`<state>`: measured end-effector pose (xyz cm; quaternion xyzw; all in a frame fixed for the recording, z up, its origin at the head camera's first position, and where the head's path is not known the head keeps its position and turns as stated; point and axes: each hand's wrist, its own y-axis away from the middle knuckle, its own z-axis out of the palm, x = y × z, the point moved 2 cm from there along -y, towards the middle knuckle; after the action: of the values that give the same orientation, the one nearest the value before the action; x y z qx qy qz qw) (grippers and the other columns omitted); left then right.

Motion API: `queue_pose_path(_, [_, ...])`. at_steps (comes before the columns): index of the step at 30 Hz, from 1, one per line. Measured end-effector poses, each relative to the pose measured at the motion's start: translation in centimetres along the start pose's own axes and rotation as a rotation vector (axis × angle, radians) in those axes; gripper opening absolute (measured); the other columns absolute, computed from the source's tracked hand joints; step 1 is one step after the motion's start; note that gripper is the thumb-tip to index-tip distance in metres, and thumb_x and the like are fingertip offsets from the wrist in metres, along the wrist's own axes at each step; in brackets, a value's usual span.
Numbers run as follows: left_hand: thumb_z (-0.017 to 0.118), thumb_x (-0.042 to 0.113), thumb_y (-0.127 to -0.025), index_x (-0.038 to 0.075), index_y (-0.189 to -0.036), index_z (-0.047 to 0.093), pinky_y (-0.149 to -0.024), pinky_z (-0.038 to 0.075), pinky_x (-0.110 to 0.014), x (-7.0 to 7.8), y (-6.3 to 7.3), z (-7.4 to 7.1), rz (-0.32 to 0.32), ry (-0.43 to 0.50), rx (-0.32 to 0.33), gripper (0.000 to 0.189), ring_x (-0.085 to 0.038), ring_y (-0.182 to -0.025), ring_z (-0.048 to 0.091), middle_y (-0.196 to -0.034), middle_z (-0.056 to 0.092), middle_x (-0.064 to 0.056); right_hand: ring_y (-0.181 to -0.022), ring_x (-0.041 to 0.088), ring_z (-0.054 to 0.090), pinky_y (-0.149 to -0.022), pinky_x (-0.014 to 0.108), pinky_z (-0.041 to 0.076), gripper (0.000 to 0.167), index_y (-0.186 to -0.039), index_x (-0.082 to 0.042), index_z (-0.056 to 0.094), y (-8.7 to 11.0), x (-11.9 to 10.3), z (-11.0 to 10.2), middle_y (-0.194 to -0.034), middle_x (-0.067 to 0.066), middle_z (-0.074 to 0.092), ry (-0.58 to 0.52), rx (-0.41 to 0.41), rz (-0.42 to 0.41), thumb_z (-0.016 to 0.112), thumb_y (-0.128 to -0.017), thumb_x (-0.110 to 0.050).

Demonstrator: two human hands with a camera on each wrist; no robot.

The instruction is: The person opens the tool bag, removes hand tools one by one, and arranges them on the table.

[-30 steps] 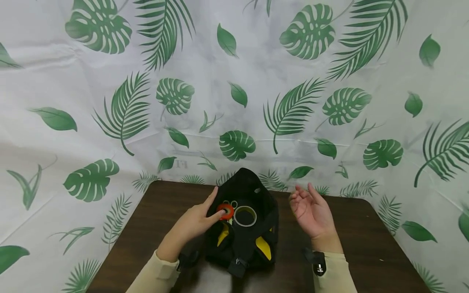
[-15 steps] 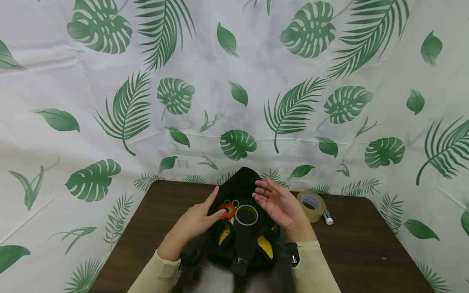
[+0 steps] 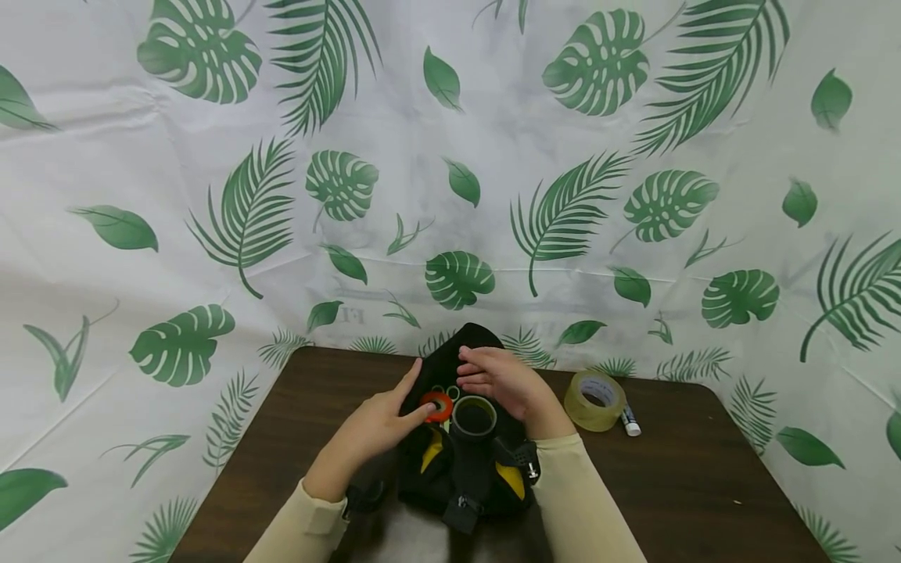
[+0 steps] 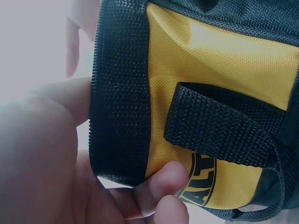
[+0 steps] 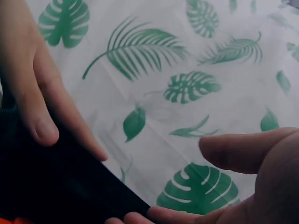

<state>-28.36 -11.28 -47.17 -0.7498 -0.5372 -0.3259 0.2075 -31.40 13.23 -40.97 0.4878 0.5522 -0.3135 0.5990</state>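
Observation:
A black-and-yellow fabric tool bag [image 3: 422,493] stands on the table with its mouth open. My left hand [image 3: 366,428] grips its left rim; in the left wrist view, fingertips [image 4: 170,179] curl against the yellow panel [image 4: 219,60] beside a black webbing loop [image 4: 219,126]. Inside lie an orange tape roll [image 3: 444,396] near the left thumb, a larger pale-rimmed roll [image 3: 473,436] and small rings [image 3: 453,392]. My right hand [image 3: 510,385] is over the bag's right side, holding nothing; its thumb and fingers are apart in the right wrist view, the fingers at the black flap [image 5: 79,182].
Right of the bag, a roll of clear packing tape [image 3: 579,403] lies on the dark wooden table [image 3: 704,461]. A small white-capped tube [image 3: 630,422] is partly behind it. A white leaf-printed sheet [image 3: 394,117] hangs behind the table's back edge.
My right hand has moved left from beside the bag to over it, bringing the packing tape and tube into view. The left hand has stayed on the rim.

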Motion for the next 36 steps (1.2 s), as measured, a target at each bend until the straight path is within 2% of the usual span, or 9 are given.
queue_pose_path(4, [0.057,0.069,-0.106,0.041,-0.176,0.014,-0.109,0.054,-0.066,0.0,0.0,0.0,0.007,-0.002,-0.003,0.087,-0.04,-0.133,0.069,-0.161,0.058,-0.019,-0.149,0.042,0.052,-0.124,0.058,0.044,0.06,-0.156,-0.003,0.05,-0.7,-0.2,0.6,-0.159,0.022,0.052,0.174,0.011,-0.006,0.062,-0.112,-0.042])
queue_pose_path(8, [0.056,0.071,-0.106,0.041,-0.176,0.014,-0.106,0.055,-0.065,0.0,-0.1,-0.1,0.007,-0.008,-0.002,0.087,-0.039,-0.13,0.071,-0.16,0.059,-0.018,-0.152,0.042,0.048,-0.123,0.066,0.042,0.058,-0.156,-0.011,0.052,-1.4,0.1,1.0,-0.165,0.02,0.046,0.285,0.018,-0.032,0.066,-0.11,-0.043])
queue_pose_path(13, [0.054,0.076,-0.104,0.042,-0.176,0.012,-0.105,0.056,-0.065,0.0,0.0,-0.2,0.005,-0.021,-0.008,0.09,-0.04,-0.129,0.071,-0.16,0.058,-0.02,-0.152,0.047,0.042,-0.121,0.07,0.04,0.067,-0.158,-0.018,0.052,-2.5,1.7,0.8,-0.173,0.023,0.031,0.439,0.025,-0.025,0.074,-0.103,-0.048])
queue_pose_path(20, [0.052,0.078,-0.103,0.042,-0.176,0.01,-0.105,0.056,-0.065,-0.1,0.1,-0.3,0.005,-0.025,-0.017,0.092,-0.041,-0.128,0.072,-0.162,0.057,-0.02,-0.161,0.057,0.022,-0.122,0.079,0.031,0.078,-0.166,-0.023,0.045,-3.8,4.4,0.5,-0.18,0.026,0.012,0.461,-0.01,0.032,0.079,-0.1,-0.042])
queue_pose_path(24, [0.052,0.078,-0.103,0.042,-0.176,0.01,-0.104,0.056,-0.064,-0.1,0.1,-0.3,0.008,-0.029,-0.021,0.092,-0.04,-0.125,0.073,-0.161,0.058,-0.02,-0.164,0.057,0.017,-0.122,0.078,0.032,0.079,-0.167,-0.024,0.043,-4.1,5.2,0.1,-0.182,0.028,0.004,0.469,0.003,0.087,0.08,-0.099,-0.04])
queue_pose_path(31, [0.056,0.071,-0.106,0.038,-0.177,0.011,-0.102,0.058,-0.061,0.1,0.3,-0.4,0.002,-0.026,-0.017,0.09,-0.037,-0.12,0.075,-0.158,0.061,-0.02,-0.149,0.05,0.048,-0.117,0.069,0.045,0.081,-0.167,-0.017,0.042,-4.7,6.2,-0.9,-0.173,0.025,0.037,0.589,0.032,0.18,0.081,-0.098,-0.033])
queue_pose_path(36, [0.055,0.071,-0.106,0.037,-0.177,0.01,-0.1,0.059,-0.061,0.2,0.2,-0.6,0.0,-0.034,-0.013,0.091,-0.037,-0.118,0.076,-0.157,0.061,-0.02,-0.142,0.047,0.054,-0.114,0.063,0.049,0.082,-0.164,-0.013,0.045,-5.2,7.3,-1.4,-0.167,0.027,0.044,0.599,0.01,0.218,0.086,-0.095,-0.029])
